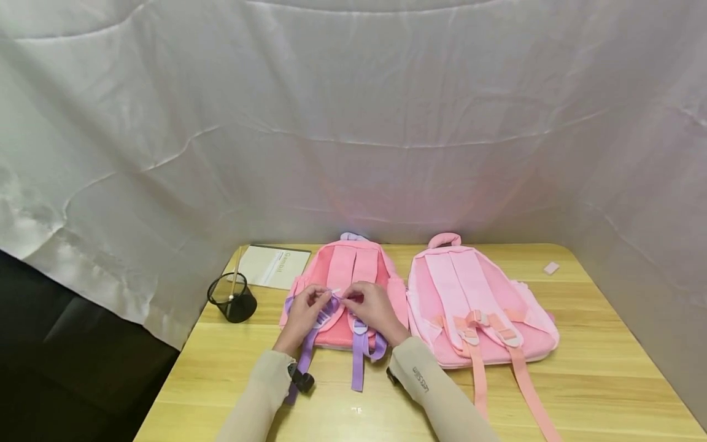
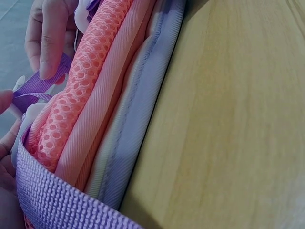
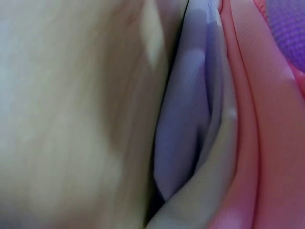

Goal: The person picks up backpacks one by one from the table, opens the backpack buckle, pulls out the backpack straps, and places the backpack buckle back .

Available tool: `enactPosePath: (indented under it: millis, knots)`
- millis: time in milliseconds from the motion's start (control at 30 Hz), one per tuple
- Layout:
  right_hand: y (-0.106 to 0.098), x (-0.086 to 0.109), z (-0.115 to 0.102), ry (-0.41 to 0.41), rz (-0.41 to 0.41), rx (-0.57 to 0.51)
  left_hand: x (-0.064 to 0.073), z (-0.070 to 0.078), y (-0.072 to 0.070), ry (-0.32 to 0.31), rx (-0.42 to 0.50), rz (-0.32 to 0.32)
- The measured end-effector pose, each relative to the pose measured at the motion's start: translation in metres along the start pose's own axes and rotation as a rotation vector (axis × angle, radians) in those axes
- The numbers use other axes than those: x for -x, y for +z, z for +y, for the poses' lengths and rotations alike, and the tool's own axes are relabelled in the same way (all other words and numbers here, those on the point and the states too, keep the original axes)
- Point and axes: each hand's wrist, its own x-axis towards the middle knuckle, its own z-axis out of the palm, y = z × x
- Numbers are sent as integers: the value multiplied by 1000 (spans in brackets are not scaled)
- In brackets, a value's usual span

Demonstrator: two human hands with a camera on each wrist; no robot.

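Note:
A coral-pink backpack (image 1: 394, 294) lies on the table, its shoulder straps facing up and purple webbing hanging from their lower ends. Over its lower half both hands meet. My left hand (image 1: 306, 307) pinches a small white plastic buckle (image 2: 19, 85) with purple webbing passing through it. From the other side, my right hand (image 1: 378, 307) pinches the purple strap (image 2: 43, 83) between thumb and fingers. Another white strap adjuster (image 1: 359, 327) hangs below the right hand with a loose purple end. In the right wrist view only the bag's edge (image 3: 257, 143) shows, and no fingers.
Close on the right lies a larger light-pink backpack (image 1: 530, 344) with orange straps trailing toward the table's front. A black mesh cup (image 1: 240, 307) holding a thin stick leans at the left. Behind are a notebook (image 1: 265, 261) and, far right, a small pink block (image 1: 551, 267).

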Motion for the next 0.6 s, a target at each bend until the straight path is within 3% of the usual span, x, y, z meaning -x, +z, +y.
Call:
enactPosePath:
  millis: [267,367,500,600]
  knots:
    - [5,-2,1,-20,4,53,0,1,1,-16,-29,8]
    - [8,-3,0,0,13,47,5,14,1,-10,-52,-3]
    - [11,-4,-3,10,37,24,5,13,0,11,-71,-9]
    - [11,-4,-5,15,46,9,0,0,1,27,-71,-5]
